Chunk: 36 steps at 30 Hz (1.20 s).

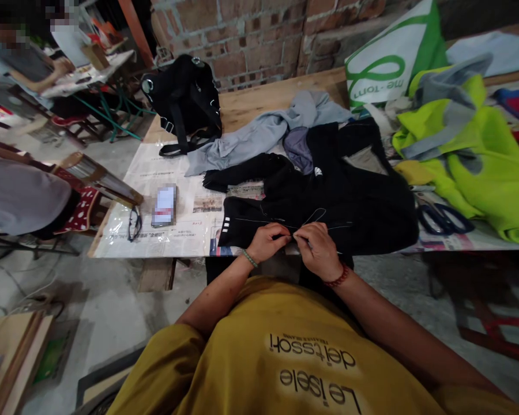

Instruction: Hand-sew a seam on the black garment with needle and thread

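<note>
A black garment (350,196) lies spread along the near edge of the table, with white marks at its left sleeve end. My left hand (266,242), wearing a green bead bracelet, is closed in a pinch at the garment's near edge. Close beside it, fingertips nearly meeting, my right hand (319,249) is pinched too, with a red bracelet at the wrist. A pale thread (318,214) loops up over the cloth from the right fingers. Whether a needle sits between the fingertips is too small to tell.
Behind the garment lie grey cloth (259,135) and a black backpack (185,98). A phone (164,204) and glasses (134,223) rest at left. To the right are scissors (442,216), a yellow-green garment (480,161) and a green-white bag (393,57). Other people sit at left.
</note>
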Available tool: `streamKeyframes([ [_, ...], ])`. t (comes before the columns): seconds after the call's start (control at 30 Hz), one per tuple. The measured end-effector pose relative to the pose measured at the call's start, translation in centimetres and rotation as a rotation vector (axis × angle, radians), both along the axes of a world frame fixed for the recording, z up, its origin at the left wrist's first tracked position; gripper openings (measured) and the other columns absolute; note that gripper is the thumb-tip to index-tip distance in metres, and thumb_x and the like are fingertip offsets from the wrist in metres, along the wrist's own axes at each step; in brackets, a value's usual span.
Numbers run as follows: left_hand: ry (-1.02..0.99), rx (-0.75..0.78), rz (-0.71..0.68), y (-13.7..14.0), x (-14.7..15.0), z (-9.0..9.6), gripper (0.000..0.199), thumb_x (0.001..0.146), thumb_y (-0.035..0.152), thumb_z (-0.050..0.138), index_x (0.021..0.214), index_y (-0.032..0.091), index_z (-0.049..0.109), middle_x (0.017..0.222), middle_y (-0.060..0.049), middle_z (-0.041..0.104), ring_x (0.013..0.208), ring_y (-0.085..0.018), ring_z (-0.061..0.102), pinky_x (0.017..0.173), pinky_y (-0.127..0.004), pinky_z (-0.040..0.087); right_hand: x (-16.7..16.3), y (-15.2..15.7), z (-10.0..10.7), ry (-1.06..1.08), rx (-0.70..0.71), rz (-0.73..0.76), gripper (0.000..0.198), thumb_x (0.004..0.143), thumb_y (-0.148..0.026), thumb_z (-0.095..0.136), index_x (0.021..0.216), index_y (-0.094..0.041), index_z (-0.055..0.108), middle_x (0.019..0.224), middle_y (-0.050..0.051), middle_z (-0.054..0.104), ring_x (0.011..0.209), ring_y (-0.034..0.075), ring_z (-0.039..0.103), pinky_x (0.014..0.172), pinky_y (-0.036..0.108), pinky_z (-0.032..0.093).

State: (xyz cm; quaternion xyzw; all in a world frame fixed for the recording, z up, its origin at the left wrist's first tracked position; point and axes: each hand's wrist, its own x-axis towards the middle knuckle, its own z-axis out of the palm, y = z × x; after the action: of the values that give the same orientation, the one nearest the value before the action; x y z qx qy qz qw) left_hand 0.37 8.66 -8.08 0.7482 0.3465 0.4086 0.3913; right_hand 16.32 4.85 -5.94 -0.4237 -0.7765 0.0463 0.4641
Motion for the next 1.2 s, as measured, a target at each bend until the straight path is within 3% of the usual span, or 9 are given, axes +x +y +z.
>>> streamKeyframes([
  [0.2, 0.008, 0.009, -0.002, -0.1, 0.0, -0.3, 0.01, 0.078, 0.02, 0.058, 0.074, 0.013, 0.064, 0.076, -0.005, 0.064, 0.074, -0.012, 0.059, 0.072, -0.024, 0.047, 0.1, 0.7, -0.7, -0.081, 0.013, 0.027, 0.009, 0.083, -0.013, 0.048, 0.082, -0.021, 0.05, 0.073, 0.003, 0.057, 0.071, 0.017, 0.051, 0.071, 0.036, 0.039],
  [0.6, -0.063, 0.003, 0.023, 0.0, 0.0, -0.4, 0.012, 0.078, 0.021, 0.06, 0.071, 0.012, 0.064, 0.075, -0.005, 0.065, 0.073, -0.012, 0.06, 0.071, -0.024, 0.048, -0.2, 0.9, -1.1, -0.001, -0.009, 0.057, 0.01, 0.083, -0.012, 0.046, 0.082, -0.022, 0.049, 0.071, 0.003, 0.054, 0.072, 0.017, 0.051, 0.069, 0.036, 0.041],
  [1.2, -0.051, -0.054, 0.074, 0.1, 0.0, -0.6, 0.01, 0.076, 0.021, 0.061, 0.072, 0.014, 0.065, 0.076, -0.004, 0.065, 0.073, -0.012, 0.06, 0.073, -0.025, 0.048, -0.2, 1.6, 0.1, 0.003, -0.027, 0.054, 0.008, 0.084, -0.016, 0.046, 0.082, -0.022, 0.049, 0.072, 0.003, 0.055, 0.073, 0.017, 0.051, 0.07, 0.035, 0.043],
])
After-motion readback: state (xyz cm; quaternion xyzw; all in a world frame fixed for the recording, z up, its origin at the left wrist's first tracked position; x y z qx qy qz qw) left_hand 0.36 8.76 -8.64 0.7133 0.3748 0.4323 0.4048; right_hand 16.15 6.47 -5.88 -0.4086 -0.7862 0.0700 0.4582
